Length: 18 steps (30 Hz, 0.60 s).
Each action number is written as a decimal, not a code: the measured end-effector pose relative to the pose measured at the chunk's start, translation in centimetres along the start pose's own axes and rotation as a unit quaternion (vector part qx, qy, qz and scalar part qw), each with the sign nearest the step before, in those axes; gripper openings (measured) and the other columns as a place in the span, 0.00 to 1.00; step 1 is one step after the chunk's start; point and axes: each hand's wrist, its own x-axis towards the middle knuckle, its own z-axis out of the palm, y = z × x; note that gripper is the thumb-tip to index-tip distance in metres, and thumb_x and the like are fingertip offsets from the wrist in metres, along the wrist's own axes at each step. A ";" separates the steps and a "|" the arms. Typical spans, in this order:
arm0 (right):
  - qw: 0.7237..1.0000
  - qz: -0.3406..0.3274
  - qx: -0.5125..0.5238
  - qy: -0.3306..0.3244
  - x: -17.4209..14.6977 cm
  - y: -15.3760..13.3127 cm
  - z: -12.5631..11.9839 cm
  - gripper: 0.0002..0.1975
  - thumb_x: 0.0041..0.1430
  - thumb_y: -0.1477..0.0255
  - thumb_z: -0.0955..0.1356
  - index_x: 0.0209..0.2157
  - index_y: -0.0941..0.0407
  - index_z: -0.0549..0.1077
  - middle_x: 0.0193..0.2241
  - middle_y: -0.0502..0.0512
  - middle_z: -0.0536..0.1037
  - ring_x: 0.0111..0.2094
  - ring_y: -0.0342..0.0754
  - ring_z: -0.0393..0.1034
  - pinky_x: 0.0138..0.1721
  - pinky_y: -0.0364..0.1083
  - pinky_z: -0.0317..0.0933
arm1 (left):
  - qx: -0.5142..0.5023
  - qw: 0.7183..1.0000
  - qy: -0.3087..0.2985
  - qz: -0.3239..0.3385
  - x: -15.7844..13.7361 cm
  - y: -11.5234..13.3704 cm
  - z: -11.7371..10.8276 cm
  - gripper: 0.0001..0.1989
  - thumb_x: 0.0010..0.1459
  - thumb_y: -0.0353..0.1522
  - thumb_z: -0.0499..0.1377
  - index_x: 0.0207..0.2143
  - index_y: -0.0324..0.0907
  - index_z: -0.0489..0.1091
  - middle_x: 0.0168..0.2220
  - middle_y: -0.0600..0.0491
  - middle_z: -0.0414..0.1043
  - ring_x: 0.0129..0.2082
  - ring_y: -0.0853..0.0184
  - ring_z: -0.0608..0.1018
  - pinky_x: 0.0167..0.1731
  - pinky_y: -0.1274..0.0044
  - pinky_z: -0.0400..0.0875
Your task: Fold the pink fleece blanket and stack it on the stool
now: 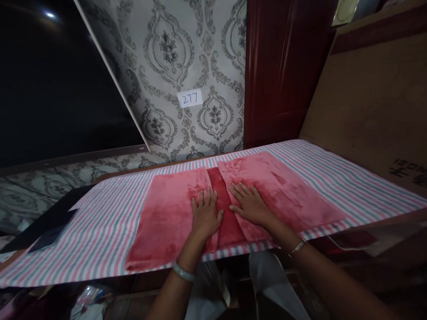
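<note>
A plush pink-red cloth (166, 214) lies on a striped sheet (99, 226), its left and right sides folded inward. Between the two folded edges runs a darker red strip of the same cloth. My left hand (205, 214) rests flat on the left fold, fingers spread, its thumb reaching over the strip. On the right fold my right hand (250, 205) lies palm down, also with fingers apart. Neither hand grips anything. A pale bangle circles my left wrist and a thin metal one my right.
Behind the table stands a patterned wall with a paper label (190, 98) reading 277. A large dark screen (54, 82) is at the left. At the right a big cardboard box (381, 105) borders the table. Plastic bags (88, 304) lie below, front left.
</note>
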 end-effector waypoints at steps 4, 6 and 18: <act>0.999 0.006 0.008 -0.032 0.1 -0.3 -1.0 0.37 0.67 0.52 0.58 0.72 0.52 0.50 0.72 0.58 0.48 0.73 0.60 0.37 0.68 0.69 0.34 | -0.019 1.000 -0.003 0.002 -0.1 -0.1 -0.2 0.33 0.66 0.40 0.53 0.71 0.42 0.52 0.73 0.45 0.45 0.72 0.48 0.49 0.67 0.47 0.45; 0.998 -0.002 0.021 -0.066 -0.1 -0.5 -1.5 0.38 0.67 0.51 0.59 0.72 0.52 0.50 0.72 0.59 0.49 0.73 0.61 0.38 0.68 0.69 0.36 | -0.029 1.000 -0.005 0.003 -0.1 -0.2 -0.4 0.33 0.66 0.39 0.52 0.71 0.42 0.52 0.73 0.45 0.45 0.73 0.49 0.50 0.67 0.47 0.44; 0.999 -0.045 0.018 -0.025 -7.1 -2.3 -0.3 0.36 0.66 0.52 0.61 0.71 0.50 0.54 0.72 0.60 0.50 0.72 0.60 0.41 0.67 0.69 0.40 | -0.026 1.000 0.002 0.013 -0.2 -0.3 -0.2 0.31 0.66 0.39 0.53 0.70 0.44 0.55 0.73 0.45 0.45 0.72 0.50 0.51 0.67 0.46 0.45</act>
